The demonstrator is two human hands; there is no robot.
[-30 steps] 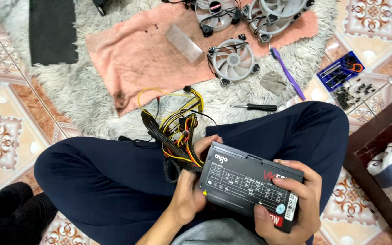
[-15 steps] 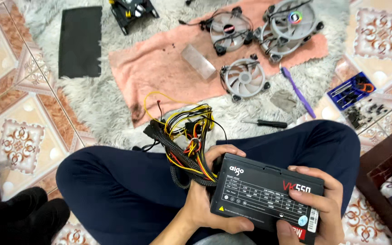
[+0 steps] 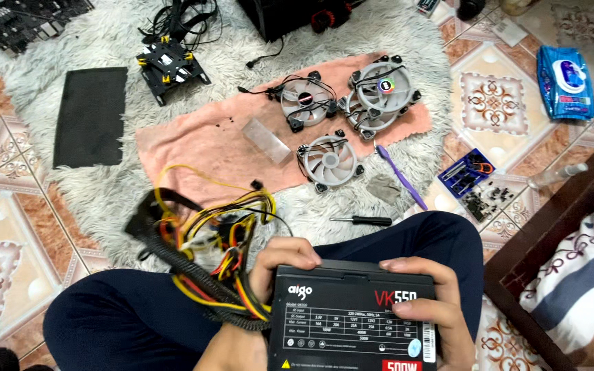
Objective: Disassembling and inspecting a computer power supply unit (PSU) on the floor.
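A black computer power supply [image 3: 352, 319] sits in the person's lap, low in the view and partly cut off by the bottom edge. Its labelled face is turned up toward the camera, its long axis runs left to right, and its cable end points to the person's left, where a bundle of yellow, red and black cables [image 3: 204, 257] loops out over the left thigh.

The left hand [image 3: 273, 271] grips the box at its upper left corner, fingers curled together over the top edge, just beside the cable exit. The right hand [image 3: 431, 312] clasps the right side — fingers pressed flat and close together along the top edge and the label (the thumb cannot be seen).

Beyond the knees, on a white shaggy rug [image 3: 104, 199], lie a black-handled screwdriver [image 3: 362, 220] and a purple tool [image 3: 401, 177]. Farther out, a pink cloth [image 3: 201, 148] carries three round case fans [image 3: 352, 117] and a small clear plastic piece [image 3: 266, 141]. A flat black panel [image 3: 91, 117] lies to the left — well apart from the hands.
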